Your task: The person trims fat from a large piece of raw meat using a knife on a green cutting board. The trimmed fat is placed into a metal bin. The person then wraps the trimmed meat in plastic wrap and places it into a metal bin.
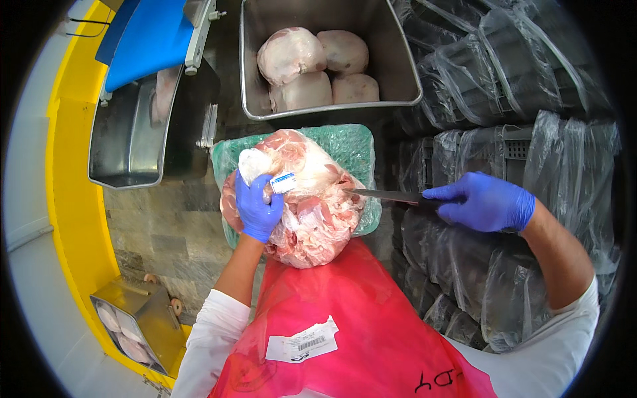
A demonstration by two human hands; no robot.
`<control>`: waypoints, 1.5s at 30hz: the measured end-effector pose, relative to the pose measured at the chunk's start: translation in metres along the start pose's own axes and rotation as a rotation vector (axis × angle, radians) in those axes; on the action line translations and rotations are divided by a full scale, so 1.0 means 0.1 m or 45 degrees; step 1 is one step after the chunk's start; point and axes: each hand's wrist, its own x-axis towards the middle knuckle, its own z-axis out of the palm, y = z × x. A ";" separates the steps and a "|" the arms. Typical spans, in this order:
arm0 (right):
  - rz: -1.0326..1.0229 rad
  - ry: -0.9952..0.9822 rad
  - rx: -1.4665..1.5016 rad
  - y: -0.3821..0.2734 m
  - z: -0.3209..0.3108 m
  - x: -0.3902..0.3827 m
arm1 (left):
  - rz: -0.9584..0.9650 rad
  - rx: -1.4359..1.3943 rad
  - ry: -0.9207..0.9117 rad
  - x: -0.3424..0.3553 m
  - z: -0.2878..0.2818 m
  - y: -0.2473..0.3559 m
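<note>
A big lump of raw pink meat, seemingly in clear plastic with a small white and blue label, rests on a green plastic-covered crate in front of me. My left hand, in a blue glove, is closed around the bunched whitish plastic at the meat's left side. In my right hand, also blue-gloved, is a knife, gripped by its dark handle. Its blade points left, and the tip meets the right side of the meat.
Beyond the crate stands a deep steel tub holding several rounded pale meat pieces. Another steel tub is at the left under a blue sheet. Plastic-draped dark crates line the right. A steel cart with meat stands lower left.
</note>
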 end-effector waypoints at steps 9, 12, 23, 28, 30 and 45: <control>0.085 0.226 0.047 0.07 0.79 0.11 | -0.027 -0.010 0.033 -0.01 0.00 0.05; 0.018 0.533 0.259 0.47 1.72 0.07 | -0.040 -0.033 0.029 0.01 0.01 0.08; -0.211 1.071 0.150 0.94 3.00 0.36 | -0.093 0.029 0.045 -0.08 0.03 0.06; -0.171 1.176 -0.034 1.05 3.28 0.45 | -0.011 0.126 0.090 -0.02 0.05 0.17; -0.166 1.220 -0.060 1.11 3.36 0.49 | -0.043 0.122 0.111 -0.03 0.07 0.19; -0.191 1.344 0.668 1.32 3.89 0.39 | -0.144 0.257 0.249 -0.06 -0.05 0.20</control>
